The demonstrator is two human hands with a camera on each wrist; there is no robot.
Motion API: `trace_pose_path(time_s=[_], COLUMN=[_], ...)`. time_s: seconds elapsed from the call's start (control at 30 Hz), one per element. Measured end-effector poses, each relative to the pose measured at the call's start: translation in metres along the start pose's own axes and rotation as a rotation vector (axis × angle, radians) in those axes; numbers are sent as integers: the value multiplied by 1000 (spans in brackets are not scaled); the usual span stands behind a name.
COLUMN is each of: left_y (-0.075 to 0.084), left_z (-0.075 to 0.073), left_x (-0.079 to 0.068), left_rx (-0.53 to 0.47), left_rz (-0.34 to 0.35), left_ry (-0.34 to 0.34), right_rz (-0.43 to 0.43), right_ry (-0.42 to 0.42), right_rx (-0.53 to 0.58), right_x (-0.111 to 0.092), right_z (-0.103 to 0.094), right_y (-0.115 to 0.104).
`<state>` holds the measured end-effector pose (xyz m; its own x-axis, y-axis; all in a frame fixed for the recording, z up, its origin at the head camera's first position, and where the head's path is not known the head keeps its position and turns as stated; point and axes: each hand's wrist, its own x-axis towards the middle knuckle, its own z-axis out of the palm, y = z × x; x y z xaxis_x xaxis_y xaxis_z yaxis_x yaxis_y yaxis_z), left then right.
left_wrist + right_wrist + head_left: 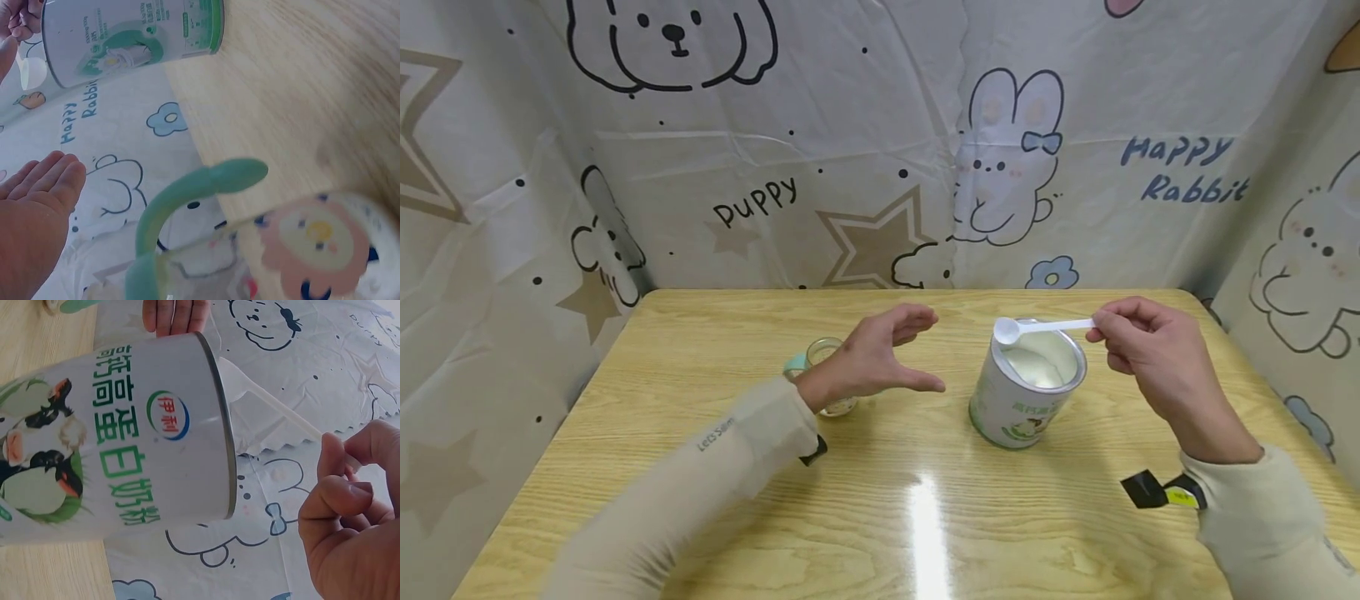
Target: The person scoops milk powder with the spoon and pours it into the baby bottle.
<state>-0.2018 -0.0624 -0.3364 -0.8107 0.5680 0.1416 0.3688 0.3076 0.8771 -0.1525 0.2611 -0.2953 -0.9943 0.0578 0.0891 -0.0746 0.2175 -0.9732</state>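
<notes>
Your right hand (1157, 358) pinches a white spoon (1037, 330) by its handle; your left hand (872, 354), empty, spreads thumb from fingers; the powder tin (996, 404) stands open between them; the cup (822, 353) sits near your left; ideally, you keep the spoon level over the tin.

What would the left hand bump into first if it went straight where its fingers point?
Probably the open can, across the gap from the left hand, though depth is hard to judge.
</notes>
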Motion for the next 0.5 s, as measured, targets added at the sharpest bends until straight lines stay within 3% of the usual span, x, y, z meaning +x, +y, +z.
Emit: trace_pose_path(time_s=[0.27,0.5], left_y=[1,1], left_z=[11,19], left_x=[6,11], left_rx=[-11,-25], left_rz=[-3,18], left_ry=[-17,-13], right_rz=[17,1], right_ry=[17,1], right_rx=[29,152], right_x=[-2,-3], right_z=[-6,-11], right_y=[3,7])
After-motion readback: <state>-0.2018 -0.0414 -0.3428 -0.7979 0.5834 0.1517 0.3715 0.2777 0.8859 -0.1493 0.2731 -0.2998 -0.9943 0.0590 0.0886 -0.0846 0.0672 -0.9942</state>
